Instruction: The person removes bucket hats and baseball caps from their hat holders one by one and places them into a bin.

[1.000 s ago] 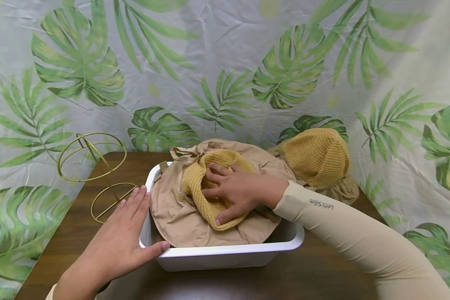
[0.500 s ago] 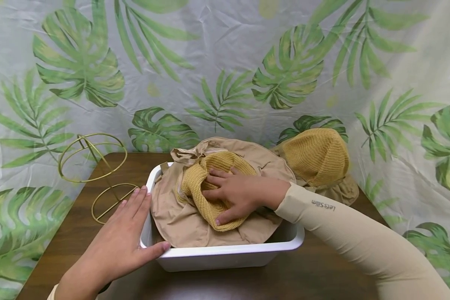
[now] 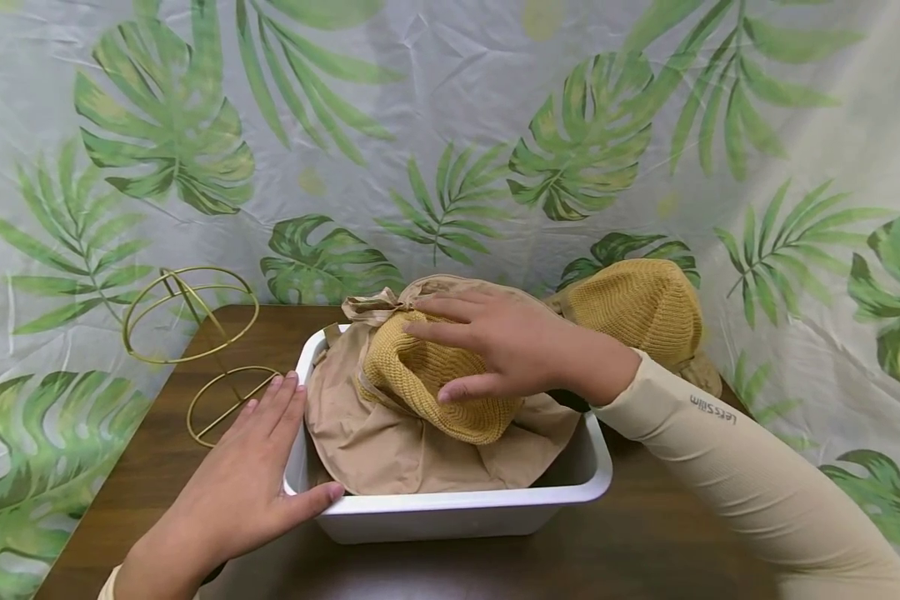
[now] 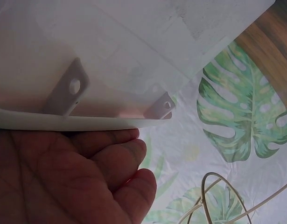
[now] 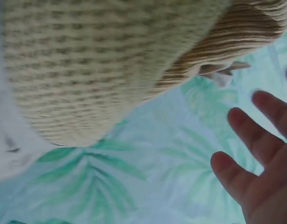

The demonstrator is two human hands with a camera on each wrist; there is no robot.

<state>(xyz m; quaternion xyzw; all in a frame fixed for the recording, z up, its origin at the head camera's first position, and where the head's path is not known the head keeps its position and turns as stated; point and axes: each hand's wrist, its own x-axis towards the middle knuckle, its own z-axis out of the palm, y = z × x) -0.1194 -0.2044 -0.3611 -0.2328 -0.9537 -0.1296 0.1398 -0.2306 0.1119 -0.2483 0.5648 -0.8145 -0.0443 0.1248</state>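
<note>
A yellow knitted hat (image 3: 397, 371) with a wide tan brim (image 3: 390, 458) lies in a white tub (image 3: 457, 500), its crown sunken in the middle. My right hand (image 3: 510, 337) is over the crown, fingers spread and pointing left. In the right wrist view those fingers (image 5: 253, 135) stand apart from the large knitted surface (image 5: 87, 65). At the tub's front left corner rests my left hand (image 3: 247, 475), with straight fingers along the side rim and the thumb on the front rim. The left wrist view shows its fingers (image 4: 120, 158) just under the tub's edge.
Behind the tub on the right sits a second yellow knitted hat (image 3: 633, 304). A gold wire stand (image 3: 228, 342) with rings is left of the tub. A leaf-print cloth (image 3: 450, 108) hangs behind the dark wooden table (image 3: 645, 517).
My right hand has risen out of the hat's hollow and shifted slightly right, and the crown's front edge has come up. My left hand has stayed on the tub's corner.
</note>
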